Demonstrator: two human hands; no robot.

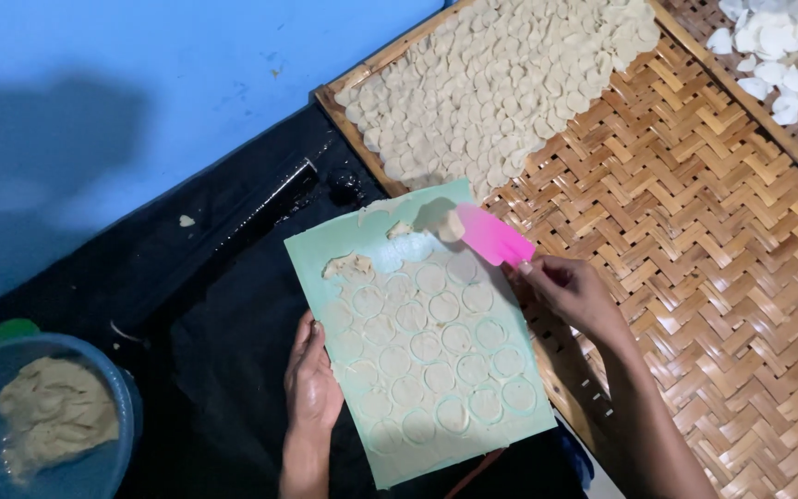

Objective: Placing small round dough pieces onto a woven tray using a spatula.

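A pale green flexible mat (519, 356) lies tilted across a black sheet, covered with several thin round dough discs (443, 307). My left hand (311, 383) grips the mat's near left edge. My right hand (570, 288) pinches a pink flat scraper (494, 236), whose tip carries a dough disc (450, 225) at the mat's far end. A scrap of leftover dough (349, 267) sits near the mat's upper left.
A woven bamboo tray (713, 222) spreads to the right, its far end packed with several dough discs (491, 79). White chips (787, 46) lie on another tray top right. A black rolling pin (265, 208) and a blue bowl of dough (53, 416) are left.
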